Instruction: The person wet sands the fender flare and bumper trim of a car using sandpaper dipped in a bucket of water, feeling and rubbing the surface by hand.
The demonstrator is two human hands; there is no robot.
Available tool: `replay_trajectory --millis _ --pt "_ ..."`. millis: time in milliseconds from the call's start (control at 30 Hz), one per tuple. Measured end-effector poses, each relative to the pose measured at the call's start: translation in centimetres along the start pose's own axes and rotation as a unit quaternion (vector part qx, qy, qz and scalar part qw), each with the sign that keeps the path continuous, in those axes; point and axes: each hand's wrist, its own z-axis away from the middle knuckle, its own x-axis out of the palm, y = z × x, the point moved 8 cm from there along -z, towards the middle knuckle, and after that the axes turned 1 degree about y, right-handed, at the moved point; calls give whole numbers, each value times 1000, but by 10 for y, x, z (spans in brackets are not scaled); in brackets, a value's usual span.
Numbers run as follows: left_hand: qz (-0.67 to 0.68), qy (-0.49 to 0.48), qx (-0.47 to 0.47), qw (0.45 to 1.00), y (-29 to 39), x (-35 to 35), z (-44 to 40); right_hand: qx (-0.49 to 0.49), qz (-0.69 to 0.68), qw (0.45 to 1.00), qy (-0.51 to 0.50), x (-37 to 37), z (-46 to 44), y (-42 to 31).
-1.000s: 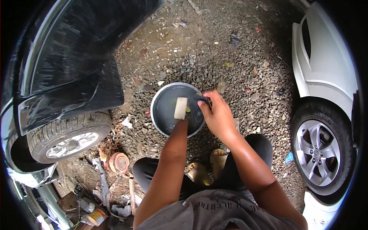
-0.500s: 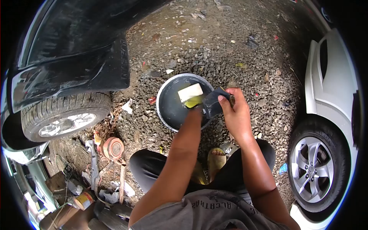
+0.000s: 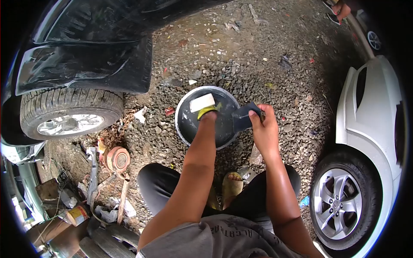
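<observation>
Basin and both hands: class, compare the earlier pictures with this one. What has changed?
The white block has moved towards the far side of the basin and turned crosswise. The left hand reaches further in; its grip is hidden. The right hand has drawn slightly outward, and the dark sheet now shows its flat face at the basin's right edge. Unchanged: the right hand holds the sheet.

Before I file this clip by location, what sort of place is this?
Probably an outdoor car repair yard, though no sign confirms it: a dark vehicle with scuffed bodywork and a white car stand on either side of littered gravel.
</observation>
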Motion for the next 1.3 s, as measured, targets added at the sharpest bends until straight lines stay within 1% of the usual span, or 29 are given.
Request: replay_trajectory --millis 67,167,267,333,400,467,600,700,833,967,1000,1033,1067,1100,1133,1167,1200,1300 --pt "14 -3 0 1000 -12 -2 4 -14 -2 1000 5 3 -5 -3" --pt "54 -4 11 998 -25 -2 12 12 15 1000 -13 13 -13 -5" --pt "154 -14 27 988 -42 2 24 -7 13 1000 -6 15 -23 -12" --pt "229 -56 33 971 -52 0 33 -6 10 1000 -6 17 -25 -14" --pt "165 -177 25 970 -41 -25 71 -2 -1 1000 -12 19 -27 -17" --pt "180 -194 27 964 -16 -64 128 -4 0 1000 -20 23 -33 -13" --pt "257 -195 73 944 -10 -97 187 32 20 998 -41 29 -41 -7" --pt "360 -151 152 908 -21 -109 204 28 30 998 -50 40 -43 -6" --pt "384 -99 129 909 -40 -125 209 30 41 997 -63 49 -45 -10" --pt "355 -76 124 923 -48 -105 200 25 27 997 -62 50 -44 -16" --pt "87 12 408 909 -52 -84 176 19 23 998 -56 50 -43 -19" --pt "-111 -51 400 908 -44 -59 171 13 20 999 -49 49 -41 -21" --pt "-305 -111 376 868 -34 -33 166 8 16 999 -42 48 -40 -23" --pt "-486 -167 334 790 -42 -11 154 -2 15 999 -45 48 -38 -26" --pt "-428 -149 266 851 -41 -16 137 -11 15 999 -46 47 -36 -29" --pt "-367 -129 198 900 -51 -11 108 -20 15 999 -44 44 -35 -32" --pt "-301 -107 128 939 -50 -19 96 -24 16 999 -39 40 -32 -35" --pt "-322 -68 103 939 -27 -43 88 -25 23 999 -27 29 -19 -34"
